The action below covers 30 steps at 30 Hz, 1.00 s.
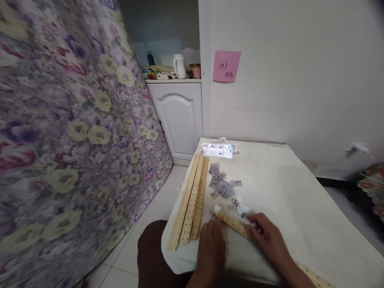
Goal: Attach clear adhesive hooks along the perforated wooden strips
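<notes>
A long pale wooden strip with rows of holes (235, 225) lies slantwise across the table, its far end pointing left. Near that end sits a small white piece (216, 209). My left hand (211, 244) has its fingers closed together at the strip's near edge, just below the white piece. Over the strip's middle is my right hand (268, 236), with thumb and forefinger apart and the thumb by the wood. Its forefinger is near small white parts and clear bags (240, 206). My right forearm hides part of the strip, which shows again at the lower right.
Three similar perforated strips (192, 200) lie side by side along the table's left edge. Several small clear bags (222, 186) are piled beside them. A clear blister pack (216, 150) lies at the back of the white-covered table (279, 180). A floral curtain (75, 140) hangs left.
</notes>
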Each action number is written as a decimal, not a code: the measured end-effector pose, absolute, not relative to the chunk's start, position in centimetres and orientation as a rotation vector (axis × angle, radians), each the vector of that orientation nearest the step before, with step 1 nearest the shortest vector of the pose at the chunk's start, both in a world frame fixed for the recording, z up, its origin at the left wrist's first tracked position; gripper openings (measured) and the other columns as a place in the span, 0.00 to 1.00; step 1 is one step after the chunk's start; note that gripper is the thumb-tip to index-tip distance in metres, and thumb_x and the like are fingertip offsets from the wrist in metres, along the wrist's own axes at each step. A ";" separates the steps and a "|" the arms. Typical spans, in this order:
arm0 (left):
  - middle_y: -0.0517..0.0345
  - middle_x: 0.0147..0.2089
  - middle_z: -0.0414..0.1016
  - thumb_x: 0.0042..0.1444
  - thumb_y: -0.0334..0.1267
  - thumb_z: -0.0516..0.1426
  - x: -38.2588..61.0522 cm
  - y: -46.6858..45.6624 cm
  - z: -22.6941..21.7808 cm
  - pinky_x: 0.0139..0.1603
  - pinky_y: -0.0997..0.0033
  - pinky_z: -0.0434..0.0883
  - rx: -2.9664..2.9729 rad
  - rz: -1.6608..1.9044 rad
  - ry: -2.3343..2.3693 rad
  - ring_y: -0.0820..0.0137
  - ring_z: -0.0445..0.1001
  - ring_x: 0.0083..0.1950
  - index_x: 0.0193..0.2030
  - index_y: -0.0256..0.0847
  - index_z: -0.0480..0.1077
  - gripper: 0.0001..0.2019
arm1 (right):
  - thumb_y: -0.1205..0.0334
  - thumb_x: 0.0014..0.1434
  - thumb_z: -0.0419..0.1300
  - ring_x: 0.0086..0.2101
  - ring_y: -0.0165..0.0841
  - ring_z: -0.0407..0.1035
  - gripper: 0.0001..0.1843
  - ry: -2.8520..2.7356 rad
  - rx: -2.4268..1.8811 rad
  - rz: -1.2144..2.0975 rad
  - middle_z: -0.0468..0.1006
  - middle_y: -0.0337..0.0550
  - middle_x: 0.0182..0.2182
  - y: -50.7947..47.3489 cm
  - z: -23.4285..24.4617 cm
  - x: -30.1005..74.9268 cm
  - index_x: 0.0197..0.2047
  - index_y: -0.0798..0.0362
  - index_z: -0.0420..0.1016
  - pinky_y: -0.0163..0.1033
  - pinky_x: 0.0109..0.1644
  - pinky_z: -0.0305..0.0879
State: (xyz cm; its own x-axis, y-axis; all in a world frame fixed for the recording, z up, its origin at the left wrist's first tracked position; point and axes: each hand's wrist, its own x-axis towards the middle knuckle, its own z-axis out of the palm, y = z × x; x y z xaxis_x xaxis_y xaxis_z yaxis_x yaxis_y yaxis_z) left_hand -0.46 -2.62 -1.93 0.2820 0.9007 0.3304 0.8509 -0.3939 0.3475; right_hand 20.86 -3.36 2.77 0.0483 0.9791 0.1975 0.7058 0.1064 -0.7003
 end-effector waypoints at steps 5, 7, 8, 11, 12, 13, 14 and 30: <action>0.45 0.52 0.68 0.57 0.27 0.47 -0.6 -2.4 -2.2 0.53 0.53 0.65 2.447 0.767 1.629 0.58 0.65 0.51 0.61 0.37 0.60 0.23 | 0.50 0.52 0.62 0.42 0.39 0.71 0.15 -1.805 -1.764 0.444 0.74 0.44 0.40 -8.7 0.1 26.5 0.41 0.48 0.74 0.41 0.47 0.68; 0.45 0.52 0.68 0.58 0.28 0.47 -0.6 -2.4 -2.2 0.53 0.52 0.65 2.455 0.773 1.629 0.58 0.65 0.51 0.61 0.37 0.59 0.23 | 0.51 0.52 0.62 0.42 0.39 0.70 0.16 -1.835 -1.778 0.463 0.74 0.45 0.40 -9.7 -0.5 27.2 0.43 0.48 0.73 0.41 0.47 0.69; 0.45 0.53 0.68 0.58 0.28 0.47 -0.6 -2.4 -2.2 0.53 0.52 0.65 2.459 0.778 1.630 0.58 0.65 0.52 0.61 0.37 0.59 0.22 | 0.52 0.53 0.61 0.42 0.39 0.70 0.16 -1.836 -1.786 0.469 0.74 0.45 0.40 -10.0 -0.6 27.3 0.44 0.49 0.73 0.41 0.47 0.68; 0.44 0.53 0.68 0.59 0.29 0.47 -0.6 -2.5 -2.1 0.53 0.52 0.66 2.470 0.808 1.622 0.58 0.65 0.52 0.61 0.36 0.59 0.21 | 0.55 0.56 0.58 0.42 0.38 0.70 0.13 -1.811 -1.812 0.464 0.73 0.45 0.39 -10.3 -0.8 27.1 0.43 0.49 0.73 0.42 0.46 0.68; 0.45 0.53 0.68 0.60 0.29 0.47 -0.6 -2.5 -2.1 0.53 0.52 0.66 2.474 0.814 1.614 0.58 0.65 0.52 0.61 0.36 0.59 0.21 | 0.56 0.56 0.58 0.41 0.38 0.69 0.12 -1.806 -1.814 0.466 0.73 0.45 0.39 -10.3 -0.8 27.0 0.43 0.49 0.73 0.42 0.46 0.68; 0.45 0.52 0.68 0.60 0.30 0.47 -0.6 -2.5 -2.0 0.52 0.53 0.66 2.476 0.816 1.611 0.58 0.66 0.51 0.60 0.37 0.59 0.21 | 0.56 0.56 0.57 0.41 0.38 0.69 0.11 -1.808 -1.811 0.475 0.73 0.44 0.38 -10.4 -0.8 26.8 0.42 0.48 0.73 0.42 0.46 0.68; 0.45 0.52 0.68 0.60 0.30 0.47 -0.6 -2.5 -2.0 0.52 0.53 0.67 2.478 0.816 1.608 0.58 0.66 0.51 0.60 0.37 0.59 0.21 | 0.56 0.57 0.57 0.40 0.38 0.69 0.10 -1.814 -1.807 0.489 0.73 0.44 0.37 -10.5 -0.9 26.7 0.41 0.48 0.73 0.42 0.45 0.68; 0.46 0.50 0.69 0.60 0.29 0.47 -0.5 -2.8 -0.9 0.52 0.53 0.67 2.435 0.820 1.605 0.60 0.67 0.50 0.61 0.37 0.59 0.21 | 0.57 0.55 0.58 0.34 0.37 0.70 0.06 -1.767 -1.798 0.501 0.73 0.42 0.32 -11.6 -0.9 22.6 0.35 0.48 0.73 0.40 0.39 0.70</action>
State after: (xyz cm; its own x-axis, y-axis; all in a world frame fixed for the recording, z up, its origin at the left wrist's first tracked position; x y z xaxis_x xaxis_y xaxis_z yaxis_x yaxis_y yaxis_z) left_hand -0.50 -2.76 -0.91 0.2939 0.8794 0.3746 0.8187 -0.4338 0.3761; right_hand 22.64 -11.65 -0.93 0.0601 0.9909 0.1206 0.7801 0.0287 -0.6250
